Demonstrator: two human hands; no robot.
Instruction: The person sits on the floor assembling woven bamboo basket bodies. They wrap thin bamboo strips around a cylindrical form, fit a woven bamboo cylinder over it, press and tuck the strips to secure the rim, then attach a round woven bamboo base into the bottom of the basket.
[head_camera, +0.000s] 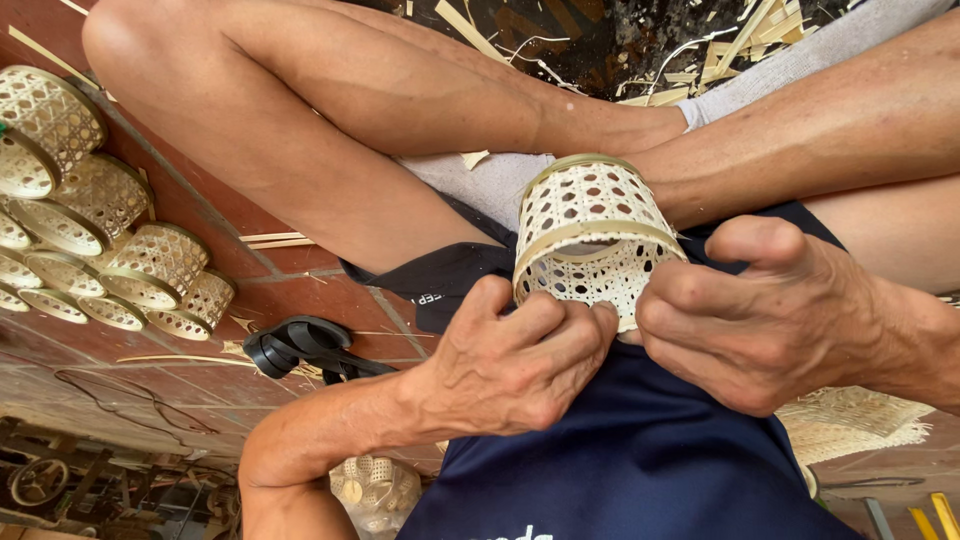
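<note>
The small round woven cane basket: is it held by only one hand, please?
No, both the left hand and right hand grip the small round woven cane basket.

— Any packages, signs or screens around you?

— None that I can see.

— Labels, then?

— Only print on my clothes. There's a small white mark on the hem of my dark shorts (428, 297), just left of the woven basket (590, 235) that my left hand (510, 355) and right hand (760, 320) are pinching. There's also white lettering low on my navy shirt (620, 450), cut off by the bottom edge.
</note>
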